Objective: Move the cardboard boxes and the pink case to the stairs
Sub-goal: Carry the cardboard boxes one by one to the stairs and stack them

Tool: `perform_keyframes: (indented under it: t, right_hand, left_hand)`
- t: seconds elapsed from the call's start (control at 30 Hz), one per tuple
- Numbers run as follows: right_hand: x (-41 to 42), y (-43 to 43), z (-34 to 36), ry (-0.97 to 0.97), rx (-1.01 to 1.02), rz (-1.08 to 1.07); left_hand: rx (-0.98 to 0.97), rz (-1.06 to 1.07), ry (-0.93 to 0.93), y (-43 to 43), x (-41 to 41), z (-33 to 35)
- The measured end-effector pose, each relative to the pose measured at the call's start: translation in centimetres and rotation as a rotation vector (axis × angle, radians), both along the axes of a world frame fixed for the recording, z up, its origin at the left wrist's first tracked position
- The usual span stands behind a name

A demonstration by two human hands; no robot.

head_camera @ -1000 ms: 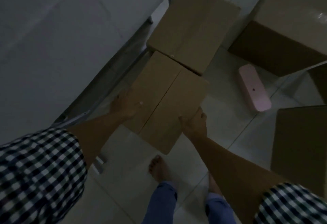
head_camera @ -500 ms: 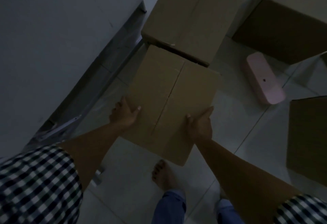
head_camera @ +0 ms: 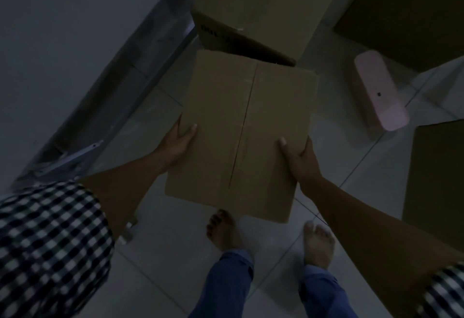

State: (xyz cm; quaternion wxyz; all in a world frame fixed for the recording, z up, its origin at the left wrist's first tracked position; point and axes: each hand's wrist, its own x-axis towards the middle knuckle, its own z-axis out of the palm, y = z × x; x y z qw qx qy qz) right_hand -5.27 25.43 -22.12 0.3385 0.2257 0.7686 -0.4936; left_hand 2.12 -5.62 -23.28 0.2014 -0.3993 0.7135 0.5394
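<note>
A closed cardboard box point(head_camera: 241, 126) with a centre seam is lifted off the tiled floor above my bare feet. My left hand point(head_camera: 177, 139) grips its left edge with the thumb on top. My right hand point(head_camera: 298, 157) grips its right edge the same way. A second cardboard box point(head_camera: 263, 3) stands on the floor just beyond it. The pink case point(head_camera: 379, 89) lies on the floor to the right. A larger cardboard box point(head_camera: 411, 13) fills the top right corner, and another point(head_camera: 437, 174) sits at the right edge.
A pale wall point(head_camera: 62, 41) with a metal rail along its base point(head_camera: 72, 159) runs down the left. The light tiled floor point(head_camera: 351, 167) shows between the boxes. The room is dim.
The box has come up off the floor and toward me, away from the second box it was touching. Both hands moved with it, thumbs now on top.
</note>
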Motion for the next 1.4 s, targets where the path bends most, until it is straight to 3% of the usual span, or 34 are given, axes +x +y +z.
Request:
perform_keyframes:
  t: [0.2,0.37,0.63,0.87,0.97,1.2,1.4]
  right_hand:
    - [0.5,1.4,-0.2,-0.060,-0.159,-0.058]
    - [-0.4,3.3,6.7,-0.051,-0.192,0.033]
    - [-2.5,6.4,23.6,0.088,-0.170,0.123]
    - [-3.9,10.2,37.4,0.199,-0.193,0.347]
    - [-4.2,11.6,42.0,0.292,-0.164,0.487]
    - [-3.4,11.6,48.4,0.291,-0.167,0.638]
    - [1.7,7.5,51.6,0.332,-0.283,0.835]
  left_hand:
    - [0.210,0.093,0.015,1.4,1.5,0.9]
    - [0.224,0.110,0.032,3.8,3.7,7.5]
    - [0.021,0.155,0.229,9.5,5.2,26.8]
    - [-0.087,0.288,0.339,16.5,8.9,41.1]
    - [-0.143,0.357,0.390,19.5,10.9,44.4]
    - [-0.098,0.520,0.491,23.3,15.4,50.2]
    - [-0.168,0.725,0.522,24.8,23.6,53.4]
